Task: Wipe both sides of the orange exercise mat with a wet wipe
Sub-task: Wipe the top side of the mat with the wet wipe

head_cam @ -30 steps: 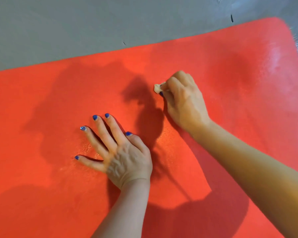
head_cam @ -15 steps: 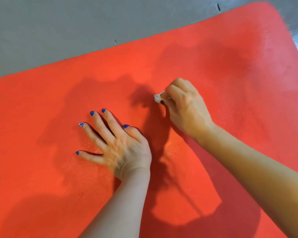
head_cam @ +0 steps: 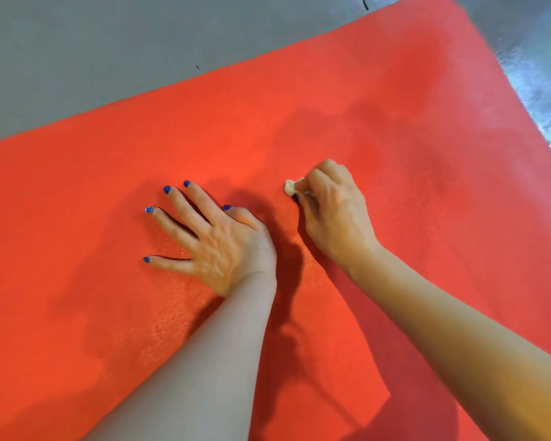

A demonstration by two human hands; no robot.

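Nearest me, my left hand point(head_cam: 217, 240) lies flat on the orange exercise mat point(head_cam: 77, 313), fingers straight and spread, palm pressing the foam down. It sits on the same patch as a second ago; only my view has tipped, so the hand now shows lower in the frame. The mat around it and back toward me glints with fine wet speckles, which I take for ground already wiped.

Just beyond and to the right, my right hand point(head_cam: 334, 211) is curled tight around the wet wipe point(head_cam: 290, 188), a small balled wad of which only a pale nub shows past my knuckles, touching the mat. Compared with a second ago this hand has drawn back toward me and closer to my left hand. The stroke is coming inward, not reaching out.

Farther off, the mat runs to its rounded far corner, where a paler, duller sheen covers the surface; I cannot tell whether that is drying moisture or glare. Past the edge lies the grey floor point(head_cam: 109, 52), with a shiny strip along the right.

I judge I am mid-way through this first face, working a stubborn spot in short strokes. The underside is not yet done; the mat lies face up and unflipped.
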